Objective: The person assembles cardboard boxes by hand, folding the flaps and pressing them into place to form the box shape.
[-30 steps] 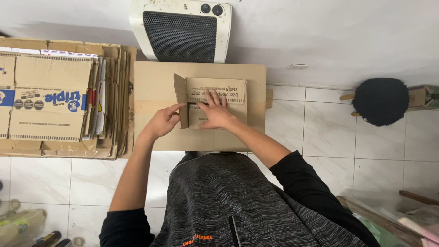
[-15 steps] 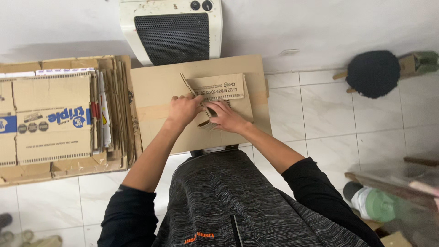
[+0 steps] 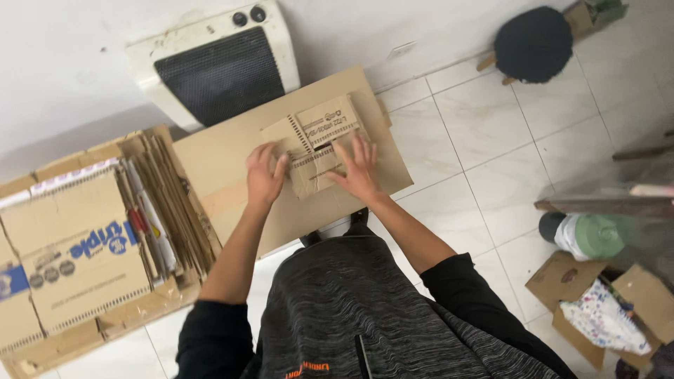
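A small folded cardboard piece [image 3: 319, 137] with perforated edges lies flat on a large cardboard sheet [image 3: 232, 189] on the tiled floor. My left hand [image 3: 265, 175] presses its left flap down, fingers spread. My right hand [image 3: 359, 168] lies flat on its right side, fingers spread too. Both palms push down on the piece; neither hand grips it.
A white heater [image 3: 210, 63] leans on the wall behind the sheet. A stack of flattened cartons [image 3: 77, 245] lies to the left. A dark round stool [image 3: 532, 43] stands at the top right; an open box with cloth [image 3: 604, 312] and a green bottle [image 3: 586, 235] sit at the right.
The raised flap of the cardboard piece has been folded down flat. Both hands now press on it, and the view has tilted and shifted left.
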